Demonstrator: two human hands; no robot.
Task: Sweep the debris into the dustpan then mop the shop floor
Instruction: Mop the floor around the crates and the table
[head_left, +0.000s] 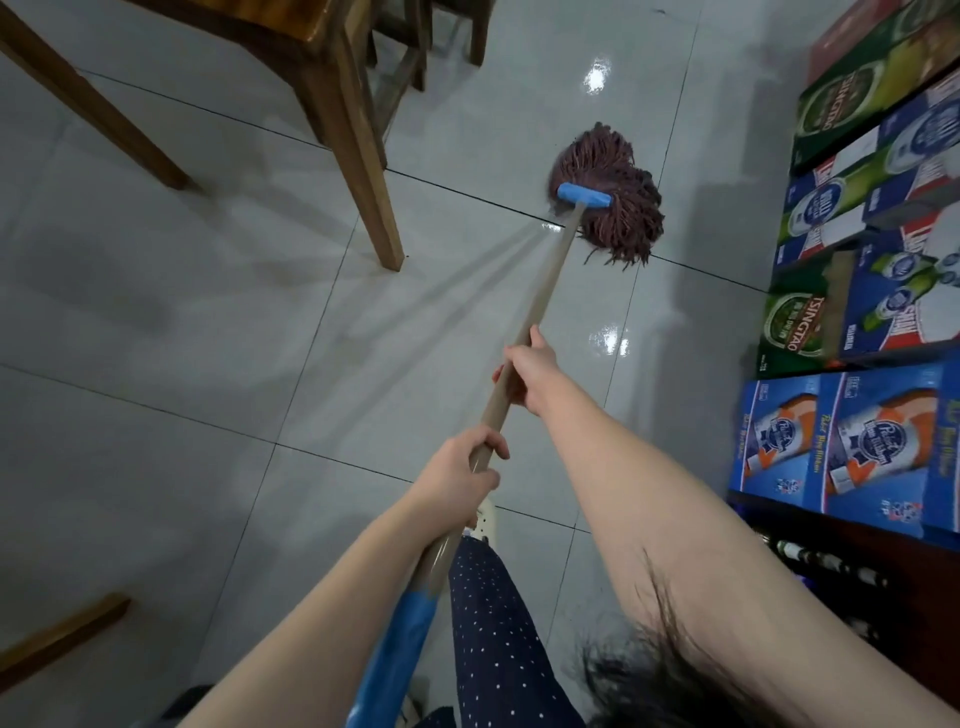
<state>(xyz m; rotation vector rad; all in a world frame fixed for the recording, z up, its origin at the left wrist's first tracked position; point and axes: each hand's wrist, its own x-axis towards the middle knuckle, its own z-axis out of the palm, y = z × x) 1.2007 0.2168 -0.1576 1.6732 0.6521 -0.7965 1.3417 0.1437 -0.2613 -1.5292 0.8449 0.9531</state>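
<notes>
The mop head (610, 208), a shaggy bundle of reddish-brown strings, is lying splayed on the glossy pale grey floor tiles (182, 322). It is straddling a dark grout line (467, 194), near the printed cardboard beer cartons (857, 270) and beyond a square wooden table leg (366, 171). A blue plastic clamp (584, 195) is pinning the strings to a smooth tan pole (548, 286). The right hand (527, 374) is curling its fingers round the pole midway. The left hand (462, 467) is gripping it lower down, above a shiny blue sleeve (395, 649) covering the near end.
</notes>
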